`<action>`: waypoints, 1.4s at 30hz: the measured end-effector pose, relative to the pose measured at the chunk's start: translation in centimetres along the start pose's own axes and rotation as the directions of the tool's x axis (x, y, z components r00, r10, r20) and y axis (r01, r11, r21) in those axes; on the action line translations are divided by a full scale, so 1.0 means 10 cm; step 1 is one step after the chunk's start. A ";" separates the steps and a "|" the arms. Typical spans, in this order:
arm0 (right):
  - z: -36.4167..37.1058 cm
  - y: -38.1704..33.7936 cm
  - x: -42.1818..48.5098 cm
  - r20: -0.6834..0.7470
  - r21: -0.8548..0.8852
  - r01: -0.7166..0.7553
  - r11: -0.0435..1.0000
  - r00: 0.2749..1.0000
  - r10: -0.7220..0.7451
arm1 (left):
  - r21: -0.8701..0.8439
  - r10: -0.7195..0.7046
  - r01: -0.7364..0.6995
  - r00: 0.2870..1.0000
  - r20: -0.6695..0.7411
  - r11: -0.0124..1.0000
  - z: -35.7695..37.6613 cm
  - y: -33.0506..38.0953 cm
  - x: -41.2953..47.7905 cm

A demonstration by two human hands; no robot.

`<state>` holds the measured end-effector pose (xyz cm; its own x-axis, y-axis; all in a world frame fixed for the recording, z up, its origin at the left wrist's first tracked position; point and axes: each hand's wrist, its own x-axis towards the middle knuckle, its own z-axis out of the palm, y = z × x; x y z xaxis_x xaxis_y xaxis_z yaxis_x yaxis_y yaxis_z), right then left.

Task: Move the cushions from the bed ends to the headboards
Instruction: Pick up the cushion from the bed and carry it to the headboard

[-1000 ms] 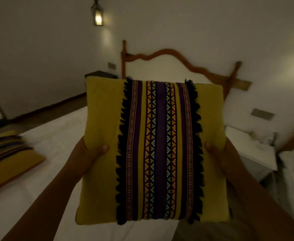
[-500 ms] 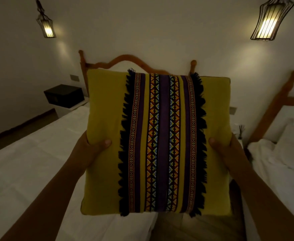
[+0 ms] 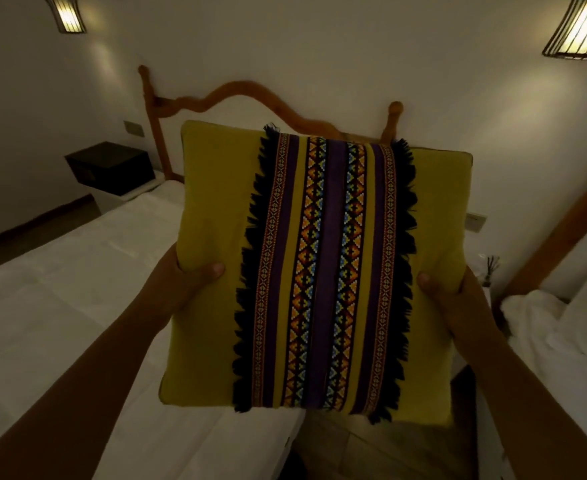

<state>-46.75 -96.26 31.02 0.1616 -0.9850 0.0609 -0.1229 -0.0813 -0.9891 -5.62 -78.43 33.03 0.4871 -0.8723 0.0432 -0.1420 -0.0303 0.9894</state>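
Note:
A square mustard-yellow cushion (image 3: 212,209) with a purple patterned band and black fringe down its middle fills the centre of the view, held up in the air. My left hand (image 3: 184,285) grips its left edge, thumb on the front. My right hand (image 3: 448,296) grips its right edge the same way. Behind the cushion rises the curved wooden headboard (image 3: 240,91) of the left bed (image 3: 77,271), whose sheet is white. The cushion hides the pillow end of that bed.
A second bed (image 3: 562,323) with rumpled white bedding and its own wooden headboard (image 3: 583,209) lies at the right. A dark box (image 3: 108,164) sits on a white bedside table at the left. A floor gap (image 3: 371,452) runs between the beds. Two wall lamps glow above.
The view has swung and advanced toward the headboard wall, which now looks closer. The cushion stays gripped in both hands and sits a little lower and tilted against the headboard.

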 end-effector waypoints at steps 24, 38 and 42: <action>0.28 0.78 2.89 0.039 0.061 -0.157 0.986 0.987 0.155 | 0.082 -0.112 0.116 0.992 -0.052 0.990 0.99 -0.60 2.78; -0.23 1.27 4.76 0.187 0.086 -0.324 0.942 0.934 0.304 | 0.069 -0.227 0.237 0.965 -0.129 0.969 2.19 -0.68 3.90; -0.13 1.43 4.99 0.226 0.080 -0.360 0.930 0.915 0.335 | 0.067 -0.275 0.285 0.954 -0.119 0.956 2.22 -0.75 4.10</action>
<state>-41.72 -146.73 20.10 0.3275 -0.8941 -0.3055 -0.0944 0.2908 -0.9521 -3.72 -124.82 24.30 0.6060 -0.7659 -0.2149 -0.0552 -0.3101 0.9491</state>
